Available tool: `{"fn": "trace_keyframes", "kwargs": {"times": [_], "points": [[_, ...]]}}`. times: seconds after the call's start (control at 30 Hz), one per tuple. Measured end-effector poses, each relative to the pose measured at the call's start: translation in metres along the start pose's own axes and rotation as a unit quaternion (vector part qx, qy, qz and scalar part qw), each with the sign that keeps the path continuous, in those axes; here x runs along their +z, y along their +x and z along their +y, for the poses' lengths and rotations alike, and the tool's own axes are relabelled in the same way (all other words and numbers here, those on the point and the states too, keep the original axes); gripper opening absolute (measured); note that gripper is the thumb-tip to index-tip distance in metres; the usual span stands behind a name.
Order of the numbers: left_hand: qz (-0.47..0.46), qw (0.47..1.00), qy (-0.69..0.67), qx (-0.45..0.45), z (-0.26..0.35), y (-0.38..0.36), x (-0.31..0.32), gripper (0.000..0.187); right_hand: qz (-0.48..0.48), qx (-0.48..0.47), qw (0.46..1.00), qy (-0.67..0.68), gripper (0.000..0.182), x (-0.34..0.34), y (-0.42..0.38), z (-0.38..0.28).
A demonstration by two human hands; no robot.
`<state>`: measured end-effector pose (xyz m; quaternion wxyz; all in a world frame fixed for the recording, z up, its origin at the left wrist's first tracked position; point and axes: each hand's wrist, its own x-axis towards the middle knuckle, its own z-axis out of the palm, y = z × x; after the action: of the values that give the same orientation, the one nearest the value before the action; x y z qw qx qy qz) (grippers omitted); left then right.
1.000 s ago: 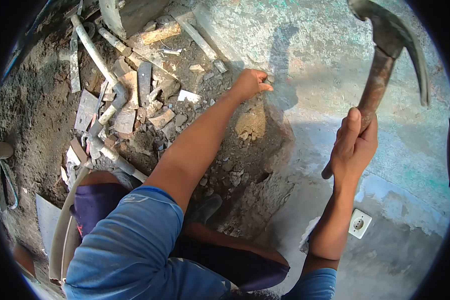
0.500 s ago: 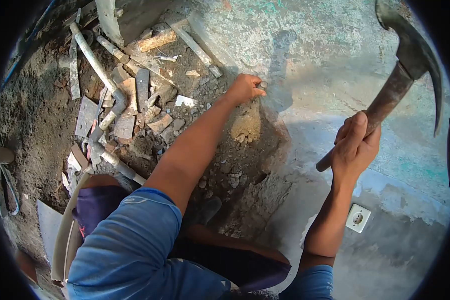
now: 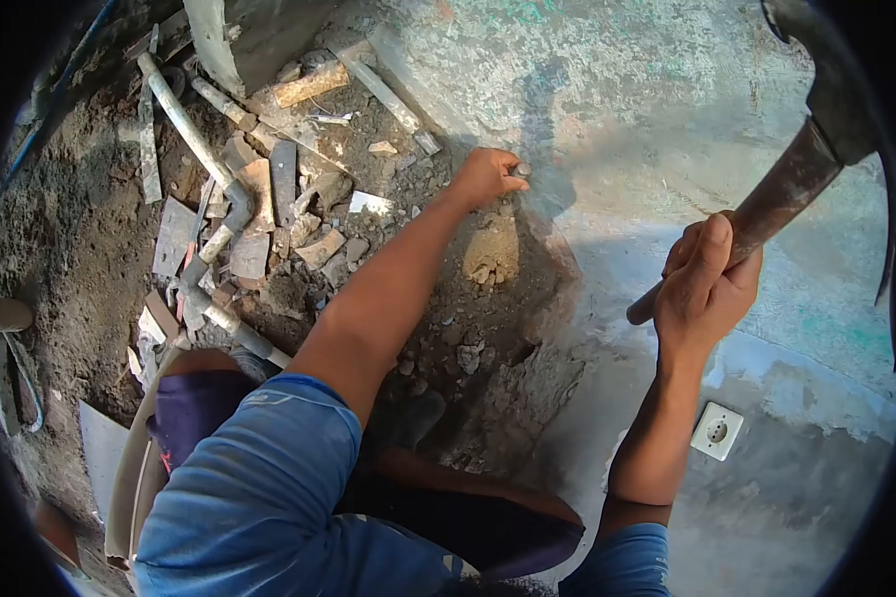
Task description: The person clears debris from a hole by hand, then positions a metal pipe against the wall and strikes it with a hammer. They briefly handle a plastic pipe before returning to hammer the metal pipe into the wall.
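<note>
The left hand's fingers pinch a grey stub by the wall's lower edge, apparently for steadiness, while the right hand's wrapped fingers hold the hammer clear.

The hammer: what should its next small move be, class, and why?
Probably a controlled swing of the hammer towards the grey round-ended piece: the left hand grips that piece beside the wall, and the right hand holds the hammer's handle, its head well away.

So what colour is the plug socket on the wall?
The plug socket is white; it shows best in the head view.
</note>
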<state>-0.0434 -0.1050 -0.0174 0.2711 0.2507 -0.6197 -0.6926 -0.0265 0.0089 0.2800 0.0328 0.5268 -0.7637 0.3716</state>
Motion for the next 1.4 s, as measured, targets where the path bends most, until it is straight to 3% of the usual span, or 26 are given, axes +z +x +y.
{"fn": "trace_keyframes", "kwargs": {"times": [0.07, 0.1, 0.13, 0.17, 0.2, 0.23, 0.3, 0.43, 0.5, 0.6, 0.63, 0.7, 0.77, 0.83, 0.9, 0.97, 1.0, 1.13, 1.2, 1.23, 1.37, 1.4], "points": [[0.045, 0.998, 0.000, 0.040, -0.005, -0.004, 0.007, 0.035, 0.004, -0.030, 0.994, 0.106, 0.033, 0.008, -0.013, 0.015], [0.088, 0.993, 0.002, 0.083, -0.007, -0.002, 0.007, 0.034, -0.029, -0.063, 0.998, -0.002, 0.034, 0.013, -0.032, 0.062], [0.091, 0.992, 0.001, 0.088, -0.007, 0.000, 0.006, 0.034, -0.117, -0.036, 0.976, -0.183, 0.035, 0.011, -0.049, 0.089], [0.043, 0.997, 0.048, 0.040, -0.007, 0.000, 0.006, 0.034, -0.297, 0.057, 0.891, -0.340, 0.035, 0.005, -0.050, 0.115], [-0.005, 0.995, 0.097, -0.006, -0.006, 0.002, 0.005, 0.036, -0.326, 0.083, 0.867, -0.368, 0.037, 0.009, -0.047, 0.110], [-0.002, 0.995, 0.104, 0.005, -0.005, 0.009, 0.001, 0.036, -0.315, 0.078, 0.872, -0.367, 0.037, 0.012, -0.039, 0.105], [0.033, 0.999, 0.022, 0.032, -0.014, 0.000, 0.016, 0.036, -0.270, 0.123, 0.909, -0.294, 0.037, 0.004, -0.029, 0.078], [0.031, 0.998, 0.003, 0.060, -0.016, 0.002, 0.020, 0.027, -0.071, 0.081, 0.987, -0.116, 0.034, -0.006, 0.004, 0.029], [0.015, 0.999, -0.023, 0.030, -0.021, 0.008, 0.018, 0.032, 0.010, 0.051, 0.998, 0.021, 0.031, -0.006, 0.006, 0.006], [0.027, 0.999, 0.041, -0.007, 0.001, -0.001, -0.001, 0.030, 0.052, 0.056, 0.994, 0.084, 0.034, -0.019, -0.009, 0.000], [0.018, 0.999, 0.043, -0.006, -0.002, 0.000, -0.003, 0.030, 0.044, 0.046, 0.992, 0.108, 0.036, -0.026, -0.019, 0.003], [0.100, 0.992, 0.017, 0.069, -0.006, 0.007, -0.008, 0.028, 0.054, 0.043, 0.989, 0.130, 0.039, -0.036, -0.035, 0.013], [0.076, 0.995, 0.011, 0.059, 0.008, 0.010, -0.019, 0.026, 0.106, 0.027, 0.980, 0.166, 0.044, -0.050, -0.052, 0.028], [0.049, 0.998, 0.013, 0.047, 0.022, 0.010, -0.028, 0.024, 0.139, 0.018, 0.965, 0.222, 0.038, -0.070, -0.060, 0.042], [0.042, 0.998, -0.006, 0.044, 0.030, 0.008, -0.033, 0.019, 0.252, -0.003, 0.933, 0.258, 0.022, -0.090, -0.059, 0.045], [0.041, 0.997, -0.012, 0.066, 0.030, 0.005, -0.034, 0.017, 0.221, -0.045, 0.929, 0.292, 0.011, -0.126, -0.061, 0.062], [0.057, 0.994, -0.030, 0.083, 0.031, 0.003, -0.034, 0.015, 0.277, -0.060, 0.922, 0.263, 0.018, -0.131, -0.057, 0.061], [0.060, 0.996, -0.009, 0.070, 0.035, -0.009, -0.039, 0.020, 0.322, -0.220, 0.867, 0.310, 0.039, -0.218, -0.062, 0.068], [0.062, 0.995, 0.006, 0.077, 0.035, -0.014, -0.041, 0.019, 0.485, -0.315, 0.757, 0.305, 0.039, -0.250, -0.060, 0.043], [0.065, 0.994, 0.013, 0.086, 0.035, -0.016, -0.040, 0.019, 0.489, -0.312, 0.756, 0.304, 0.039, -0.253, -0.062, 0.046], [0.057, 0.994, 0.021, 0.093, 0.041, -0.025, -0.036, 0.017, 0.500, -0.447, 0.711, 0.209, 0.042, -0.252, -0.047, 0.062], [0.053, 0.994, 0.022, 0.094, 0.044, -0.029, -0.032, 0.017, 0.488, -0.391, 0.767, 0.142, 0.042, -0.241, -0.041, 0.091]]}}
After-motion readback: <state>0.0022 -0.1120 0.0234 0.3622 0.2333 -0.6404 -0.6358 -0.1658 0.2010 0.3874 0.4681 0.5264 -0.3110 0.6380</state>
